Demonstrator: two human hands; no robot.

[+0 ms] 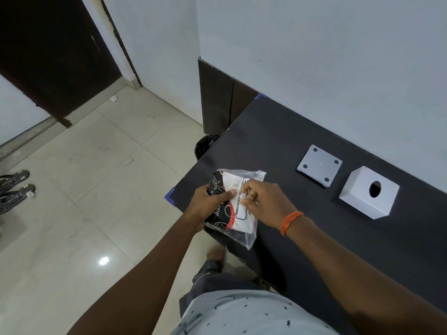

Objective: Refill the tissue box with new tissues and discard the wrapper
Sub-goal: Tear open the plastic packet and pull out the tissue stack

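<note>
A plastic-wrapped pack of tissues (233,221), black, red and white, lies on the near left corner of the dark table (290,146). My left hand (208,203) grips its left side, thumb on top. My right hand (263,201) pinches the wrapper at the white label on the pack's top. To the right stands the white tissue box cover (360,199) with a round hole in its top. Its flat white base plate (319,165) lies apart, just behind and left of the cover.
A bin lined with a black bag (205,145) stands on the floor beside the table's left edge. The table backs onto a white wall. Sandals (14,187) lie on the tiled floor at far left. A dark door is at the back left.
</note>
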